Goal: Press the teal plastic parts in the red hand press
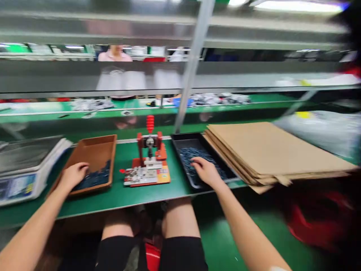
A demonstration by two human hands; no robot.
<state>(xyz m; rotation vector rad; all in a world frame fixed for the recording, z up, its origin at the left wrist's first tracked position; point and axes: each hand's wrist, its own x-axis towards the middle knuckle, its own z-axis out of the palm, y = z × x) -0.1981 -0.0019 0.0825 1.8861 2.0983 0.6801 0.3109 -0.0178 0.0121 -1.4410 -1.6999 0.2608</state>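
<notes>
Brown plastic makes the shallow tray (97, 148) beneath the left hand (75, 176); its long axis runs away from the person, the far end leaning a little rightward. Dark pieces (97, 177) are heaped in its near part, just beside and to the right of the left fingertips, while its floor shows bare beyond them. Those fingers are bent in toward the thumb; whether they grasp a piece, I cannot tell.

Black is the other tray (186, 140), under the right hand (207, 172). Its long axis slants from far left to near right, passing below the fingers. Thin dark-blue pieces (194, 153) lie strewn in it, pointing many ways, around and beyond the right fingertips. The right fingers curl toward the thumb and point leftward; I cannot tell whether they are grasping or have released anything.

Between the two sets of fingers, well apart from both, a hand press (150, 165) stands on the green table (126, 197). Its red grip (150, 124) points straight up, higher than the fingertips, and its base stretches sideways, longer across than deep.

Right of the right fingers, past the black tray's edge, brown cardboard sheets (270, 146) lie stacked flat.
</notes>
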